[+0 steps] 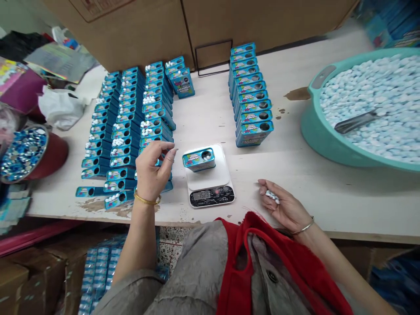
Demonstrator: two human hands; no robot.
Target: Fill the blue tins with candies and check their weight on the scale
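A blue tin printed "CARAMELO MACIZO" stands on a white digital scale, with white candies showing through the round hole in its top. My left hand hovers just left of the scale, thumb and forefinger slightly apart, and no object shows between them. To the right of the scale, my right hand is palm up with curled fingers around several small white candies. Left of my left hand, rows of blue tins stand on the table, many with white candies on their tops.
Another row of blue tins stands behind the scale to the right. A large turquoise tub full of candies, with a metal scoop in it, occupies the right side. A red bucket of shiny blue pieces is at left. Cardboard boxes line the back.
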